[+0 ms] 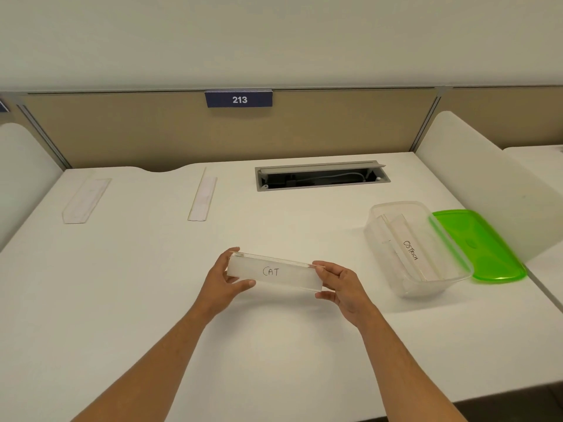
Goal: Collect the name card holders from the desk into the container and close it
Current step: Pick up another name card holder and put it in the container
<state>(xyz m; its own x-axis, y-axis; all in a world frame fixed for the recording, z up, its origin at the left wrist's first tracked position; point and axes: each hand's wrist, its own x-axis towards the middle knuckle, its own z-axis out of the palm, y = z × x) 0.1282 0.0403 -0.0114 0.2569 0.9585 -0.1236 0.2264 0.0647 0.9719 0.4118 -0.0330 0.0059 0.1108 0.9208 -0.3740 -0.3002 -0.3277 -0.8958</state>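
Note:
I hold a clear name card holder marked "CAT" (274,272) above the middle of the white desk (152,300). My left hand (224,281) grips its left end and my right hand (341,287) grips its right end. To the right stands an open clear plastic container (438,287) with a holder marked "OSTRICH" (409,249) and at least one more inside. Its green lid (481,248) lies flat on the desk just right of it. Two more clear holders lie on the desk farther back, one at far left (85,200) and one left of centre (203,197).
An open cable hatch (321,175) is set into the desk at the back. A beige partition with a "213" sign (239,99) closes the far side, and white side dividers (475,166) flank the desk. The desk's front edge runs along the bottom right.

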